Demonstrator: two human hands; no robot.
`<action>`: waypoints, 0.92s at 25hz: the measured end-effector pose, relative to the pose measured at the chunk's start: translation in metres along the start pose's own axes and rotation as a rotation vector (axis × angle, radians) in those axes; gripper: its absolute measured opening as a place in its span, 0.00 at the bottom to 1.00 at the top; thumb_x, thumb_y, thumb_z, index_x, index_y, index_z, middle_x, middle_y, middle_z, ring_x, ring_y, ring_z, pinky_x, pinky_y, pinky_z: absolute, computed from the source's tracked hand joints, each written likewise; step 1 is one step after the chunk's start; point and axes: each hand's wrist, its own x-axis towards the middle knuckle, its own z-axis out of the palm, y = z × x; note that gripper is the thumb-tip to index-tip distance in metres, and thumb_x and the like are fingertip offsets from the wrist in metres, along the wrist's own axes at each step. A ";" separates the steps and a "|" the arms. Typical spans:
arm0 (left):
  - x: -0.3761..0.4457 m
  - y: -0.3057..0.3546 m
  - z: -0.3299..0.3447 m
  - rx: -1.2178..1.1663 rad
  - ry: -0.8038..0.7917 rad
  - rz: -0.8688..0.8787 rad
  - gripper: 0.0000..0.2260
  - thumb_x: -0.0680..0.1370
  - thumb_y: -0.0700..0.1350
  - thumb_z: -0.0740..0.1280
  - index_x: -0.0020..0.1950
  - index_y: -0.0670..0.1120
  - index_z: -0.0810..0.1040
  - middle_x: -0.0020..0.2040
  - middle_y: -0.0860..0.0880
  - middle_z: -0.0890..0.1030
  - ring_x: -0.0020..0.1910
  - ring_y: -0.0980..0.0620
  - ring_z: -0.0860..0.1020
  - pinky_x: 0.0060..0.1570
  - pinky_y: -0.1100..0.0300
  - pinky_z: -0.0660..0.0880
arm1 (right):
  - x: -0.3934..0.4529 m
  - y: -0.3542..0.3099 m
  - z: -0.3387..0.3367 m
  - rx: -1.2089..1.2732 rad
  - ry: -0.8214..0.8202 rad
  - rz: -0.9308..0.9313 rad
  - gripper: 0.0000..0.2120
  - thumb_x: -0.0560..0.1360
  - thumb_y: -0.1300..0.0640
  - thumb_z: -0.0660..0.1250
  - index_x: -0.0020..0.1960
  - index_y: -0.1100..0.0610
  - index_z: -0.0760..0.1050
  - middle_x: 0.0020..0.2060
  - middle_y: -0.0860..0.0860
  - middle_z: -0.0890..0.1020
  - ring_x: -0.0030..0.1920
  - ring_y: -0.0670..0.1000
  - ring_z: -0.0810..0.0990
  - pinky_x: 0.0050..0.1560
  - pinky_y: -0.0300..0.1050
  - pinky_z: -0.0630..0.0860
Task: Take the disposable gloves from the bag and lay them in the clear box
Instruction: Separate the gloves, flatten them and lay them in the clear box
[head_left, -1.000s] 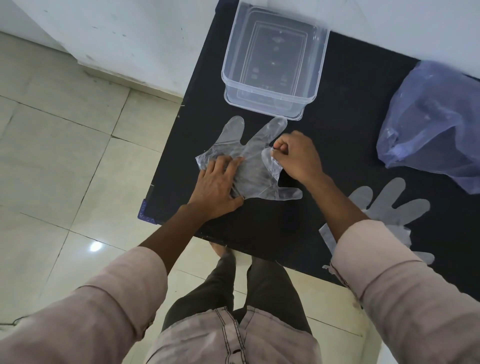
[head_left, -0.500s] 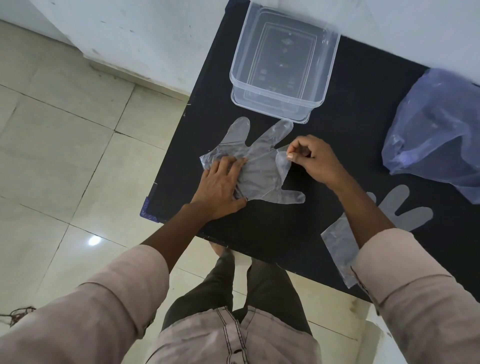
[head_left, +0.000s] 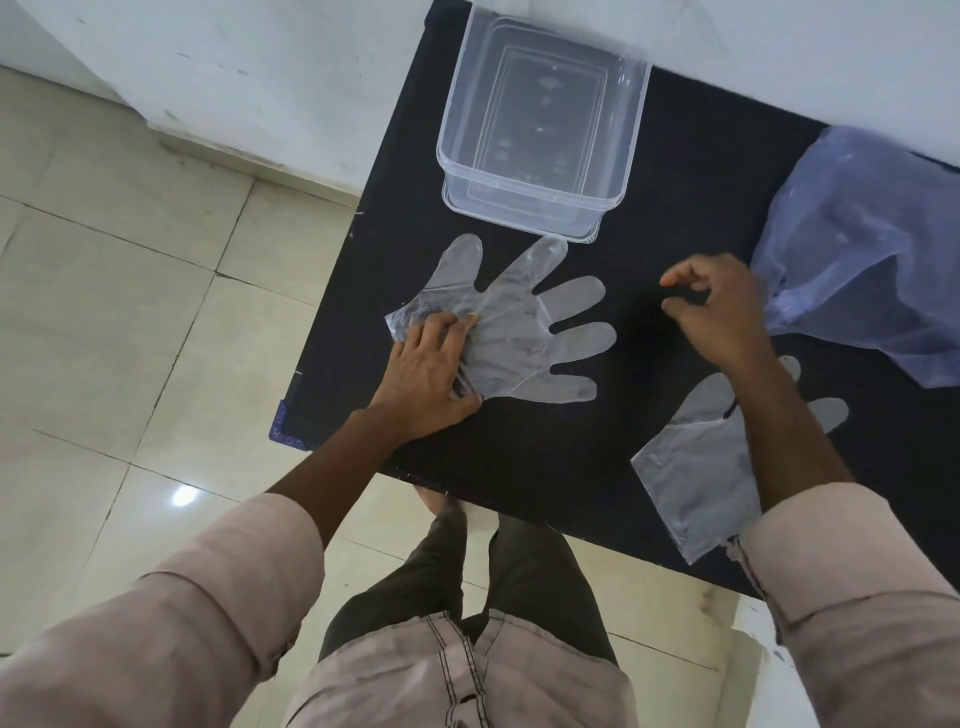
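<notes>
The left hand (head_left: 426, 371) pressed flat, fingers spread, on the cuff of a glove (head_left: 511, 332) at frame centre; the right hand (head_left: 714, 306) hovered half-curled and empty, having released the glove finger it pinched earlier. A second glove (head_left: 696, 467) lay lower right, the bag (head_left: 862, 249) right; the clear box (head_left: 540, 124) above held none.

The left hand (head_left: 434, 371) is pressed flat, palm down, fingers spread, near the worktop's left edge, forearm bare below a rolled sleeve. The right hand (head_left: 714, 306) is held raised towards the right edge, fingers loosely curled, nothing gripped
</notes>
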 end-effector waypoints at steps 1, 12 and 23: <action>0.000 0.001 -0.001 -0.018 -0.003 -0.002 0.40 0.71 0.59 0.70 0.77 0.47 0.57 0.73 0.41 0.63 0.72 0.41 0.61 0.72 0.42 0.60 | -0.006 -0.003 0.004 0.053 0.046 0.045 0.08 0.72 0.63 0.70 0.50 0.54 0.78 0.52 0.56 0.81 0.49 0.48 0.77 0.51 0.40 0.71; -0.021 -0.021 -0.046 -0.570 0.476 -0.155 0.12 0.74 0.49 0.72 0.56 0.48 0.80 0.56 0.45 0.76 0.46 0.53 0.77 0.48 0.61 0.78 | -0.100 -0.089 0.078 0.292 -0.033 0.034 0.09 0.70 0.60 0.73 0.45 0.49 0.77 0.45 0.48 0.79 0.43 0.41 0.77 0.45 0.30 0.70; 0.013 -0.059 -0.056 -0.422 0.147 -0.482 0.03 0.73 0.46 0.72 0.41 0.48 0.84 0.42 0.49 0.84 0.44 0.48 0.82 0.50 0.51 0.81 | -0.146 -0.156 0.136 0.186 -0.200 -0.052 0.06 0.72 0.54 0.72 0.47 0.54 0.77 0.42 0.48 0.80 0.37 0.43 0.74 0.42 0.35 0.74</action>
